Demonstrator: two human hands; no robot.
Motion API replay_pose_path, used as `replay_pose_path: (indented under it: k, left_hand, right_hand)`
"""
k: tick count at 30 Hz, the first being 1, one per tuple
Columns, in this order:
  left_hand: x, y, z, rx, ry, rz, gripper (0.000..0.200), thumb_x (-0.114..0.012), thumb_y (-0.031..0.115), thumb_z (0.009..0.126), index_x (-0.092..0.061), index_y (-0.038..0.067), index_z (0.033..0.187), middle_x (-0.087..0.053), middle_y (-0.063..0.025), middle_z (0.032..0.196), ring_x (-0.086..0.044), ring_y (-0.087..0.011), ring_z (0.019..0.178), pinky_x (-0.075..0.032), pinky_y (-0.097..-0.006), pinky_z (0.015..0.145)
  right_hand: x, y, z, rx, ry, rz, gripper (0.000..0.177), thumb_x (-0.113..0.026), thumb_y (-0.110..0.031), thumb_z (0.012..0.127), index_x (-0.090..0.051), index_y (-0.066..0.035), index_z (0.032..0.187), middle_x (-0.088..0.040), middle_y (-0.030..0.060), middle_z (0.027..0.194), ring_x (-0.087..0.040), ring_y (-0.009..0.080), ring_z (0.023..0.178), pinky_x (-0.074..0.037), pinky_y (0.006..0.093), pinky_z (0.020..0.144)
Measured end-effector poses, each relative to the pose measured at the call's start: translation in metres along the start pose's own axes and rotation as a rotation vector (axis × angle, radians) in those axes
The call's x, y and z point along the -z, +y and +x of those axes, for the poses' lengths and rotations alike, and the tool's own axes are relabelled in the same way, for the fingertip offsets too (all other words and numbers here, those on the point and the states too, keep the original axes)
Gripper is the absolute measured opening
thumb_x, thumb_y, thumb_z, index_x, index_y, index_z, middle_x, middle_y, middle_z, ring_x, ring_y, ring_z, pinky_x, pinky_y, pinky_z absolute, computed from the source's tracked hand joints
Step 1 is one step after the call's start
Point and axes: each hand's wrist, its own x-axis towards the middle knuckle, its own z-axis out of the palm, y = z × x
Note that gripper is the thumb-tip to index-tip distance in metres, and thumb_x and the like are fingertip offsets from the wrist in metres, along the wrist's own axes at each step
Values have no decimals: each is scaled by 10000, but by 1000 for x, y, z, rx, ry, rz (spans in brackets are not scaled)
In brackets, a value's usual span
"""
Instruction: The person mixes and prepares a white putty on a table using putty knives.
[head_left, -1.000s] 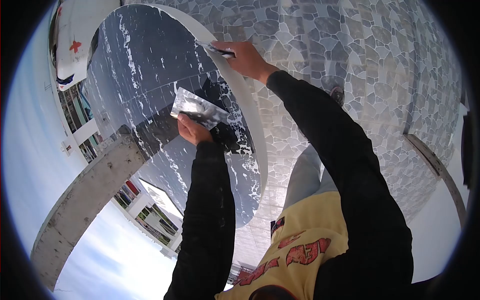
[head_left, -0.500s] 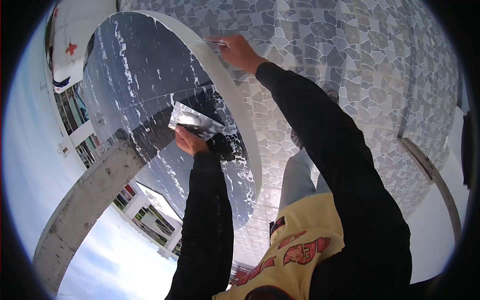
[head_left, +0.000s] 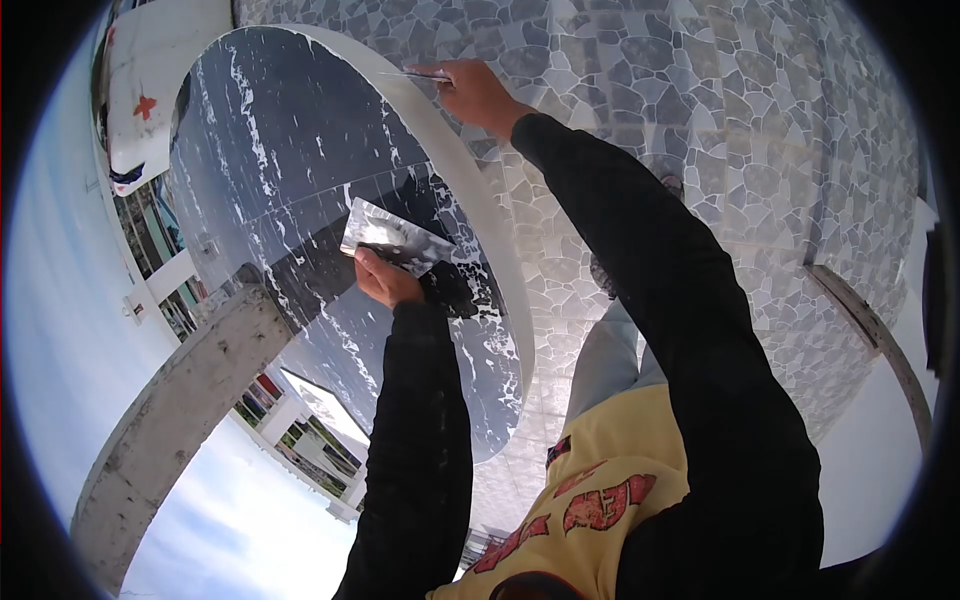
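Observation:
My left hand (head_left: 388, 278) grips the near edge of a shiny rectangular metal plate (head_left: 395, 238) and holds it over a dark, glossy surface (head_left: 290, 130) streaked with white. My right hand (head_left: 482, 98) is closed around a thin flat-bladed tool (head_left: 415, 75), seen nearly edge-on. Its blade overlaps the smooth white curved rim (head_left: 455, 165) that borders the dark surface. The tool's handle is mostly hidden in my fingers.
Grey stone-patterned paving (head_left: 680, 90) lies beyond the rim and around my feet. A rough concrete beam (head_left: 190, 390) meets the dark surface at the left. At the upper left is a white panel with a red cross (head_left: 145, 107). A narrow brown-grey edge (head_left: 865, 320) curves at the right.
My right hand and its blade have moved slightly up along the white rim. My left hand keeps the metal plate at nearly the same place; the view has shifted a little.

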Motion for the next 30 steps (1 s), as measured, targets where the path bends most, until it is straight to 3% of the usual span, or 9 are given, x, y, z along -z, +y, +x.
replay_pose_path:
  k: [4, 7, 9, 15, 19, 21, 24, 30]
  left_hand:
    - [-1, 2, -2, -8, -2, -9, 646, -406, 543, 1010, -600, -70, 1075, -625, -82, 904, -564, -159, 801, -461, -321, 697]
    - [-1, 1, -2, -6, 4, -29, 628, -406, 528, 1015, -598, -67, 1069, -621, -77, 898, -558, -156, 796, -457, -317, 700]
    - [2, 1, -1, 51, -45, -47, 642, -403, 504, 1014, -585, -100, 1136, -633, -125, 1021, -578, -198, 892, -472, -347, 800]
    - [1, 3, -3, 5, -35, -36, 602, -393, 463, 1010, -587, -97, 1116, -629, -122, 981, -574, -209, 871, -468, -362, 791]
    - [1, -3, -1, -7, -39, -21, 595, -389, 442, 1011, -586, -107, 1130, -635, -139, 995, -578, -220, 864, -475, -365, 789]
    - [0, -7, 2, -37, -20, -28, 657, -390, 513, 1007, -597, -107, 1068, -633, -139, 926, -561, -212, 808, -462, -366, 733]
    - [1, -9, 3, -51, -15, -19, 640, -381, 492, 1004, -606, -104, 1061, -637, -148, 921, -565, -219, 804, -461, -376, 732]
    - [-1, -8, 1, -85, 9, -26, 618, -376, 469, 1006, -618, -96, 1073, -649, -153, 929, -570, -224, 801, -463, -384, 738]
  right_hand:
    - [-15, 4, -2, -44, -79, 45, 504, -507, 19, 778, -684, -146, 1220, -702, 227, 961, -701, 316, 831, -537, 351, 803]
    - [-18, 8, -29, 56, -15, 188, 517, -516, 33, 772, -680, -149, 1228, -700, 216, 1040, -707, 313, 872, -537, 351, 827]
    - [-17, 9, -53, 51, -13, 76, 472, -660, -24, 820, -658, -175, 1267, -708, 133, 1135, -701, 227, 1004, -537, 306, 860]
    - [-25, 13, -102, 15, -6, 220, 507, -742, 1, 786, -657, -152, 1261, -684, 110, 1206, -672, 199, 1073, -525, 305, 903]
    - [-28, 14, -129, 108, 56, 266, 542, -731, 54, 778, -648, -151, 1273, -672, 108, 1231, -667, 196, 1082, -522, 299, 919]
    - [-24, 10, -140, 121, 47, 233, 591, -681, 127, 768, -638, -154, 1286, -663, 101, 1251, -663, 194, 1090, -520, 295, 932]
    - [-16, 0, -161, 18, 5, 228, 640, -610, 183, 748, -634, -156, 1291, -649, 99, 1272, -645, 208, 1134, -511, 294, 958]
    - [-19, -3, -197, 27, 39, 225, 698, -530, 219, 718, -631, -161, 1295, -625, 103, 1304, -596, 248, 1218, -477, 295, 1010]
